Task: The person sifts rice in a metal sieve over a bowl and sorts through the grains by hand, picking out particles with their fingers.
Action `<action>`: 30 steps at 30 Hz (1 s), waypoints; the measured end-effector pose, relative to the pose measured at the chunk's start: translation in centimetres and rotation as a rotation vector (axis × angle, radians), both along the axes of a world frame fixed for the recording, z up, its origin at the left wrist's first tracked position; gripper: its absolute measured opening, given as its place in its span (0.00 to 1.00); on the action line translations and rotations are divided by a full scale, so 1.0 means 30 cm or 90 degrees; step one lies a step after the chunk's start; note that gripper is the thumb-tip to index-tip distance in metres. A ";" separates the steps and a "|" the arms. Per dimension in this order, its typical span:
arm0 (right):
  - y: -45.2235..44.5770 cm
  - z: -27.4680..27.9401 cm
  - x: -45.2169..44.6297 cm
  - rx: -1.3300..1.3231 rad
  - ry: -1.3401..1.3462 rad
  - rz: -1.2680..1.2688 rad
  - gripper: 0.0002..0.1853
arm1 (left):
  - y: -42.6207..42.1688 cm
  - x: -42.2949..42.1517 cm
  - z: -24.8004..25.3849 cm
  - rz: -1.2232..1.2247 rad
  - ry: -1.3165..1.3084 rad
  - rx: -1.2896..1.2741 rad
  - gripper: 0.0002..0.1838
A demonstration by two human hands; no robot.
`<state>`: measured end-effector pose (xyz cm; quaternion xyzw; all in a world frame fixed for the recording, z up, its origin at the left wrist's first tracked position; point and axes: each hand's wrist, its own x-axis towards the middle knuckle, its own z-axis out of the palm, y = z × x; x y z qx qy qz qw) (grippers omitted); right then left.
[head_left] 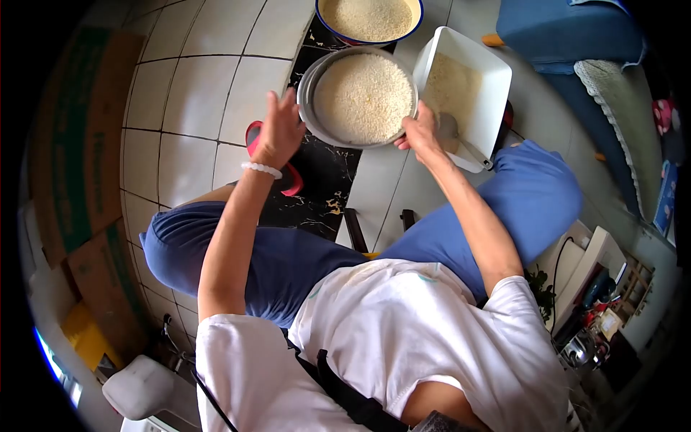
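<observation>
A round grey sieve [308,108] full of pale rice grains [366,97] is held level in front of me. My right hand [420,134] grips its lower right rim, thumb on top and fingers underneath. At the left rim, my left hand [279,131] has its fingers spread; whether they touch the rim I cannot tell. To the right stands a white rectangular tub [497,83] with a thin layer of grains inside. A grey scoop [448,128] lies in it, its handle toward the near corner. Beyond the sieve, a blue-rimmed basin [420,21] holds more rice.
White floor tiles [205,86] and a black marbled strip [324,169] lie below. A red slipper [291,181] shows beneath my left arm. Cardboard boxes [101,144] stand at left. A blue-covered seat [561,36] is at upper right.
</observation>
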<state>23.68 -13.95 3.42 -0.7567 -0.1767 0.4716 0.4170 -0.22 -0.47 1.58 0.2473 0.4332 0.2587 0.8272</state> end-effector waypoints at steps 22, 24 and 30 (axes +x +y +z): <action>0.013 0.041 0.037 0.006 0.007 0.034 0.14 | 0.005 0.017 0.081 -0.116 -0.066 0.018 0.44; 0.017 0.009 0.097 0.000 -0.012 -0.012 0.15 | 0.058 -0.028 0.044 -0.044 0.003 0.084 0.48; 0.015 0.041 0.000 0.005 -0.004 0.101 0.15 | -0.016 0.025 0.014 -0.125 -0.049 0.017 0.48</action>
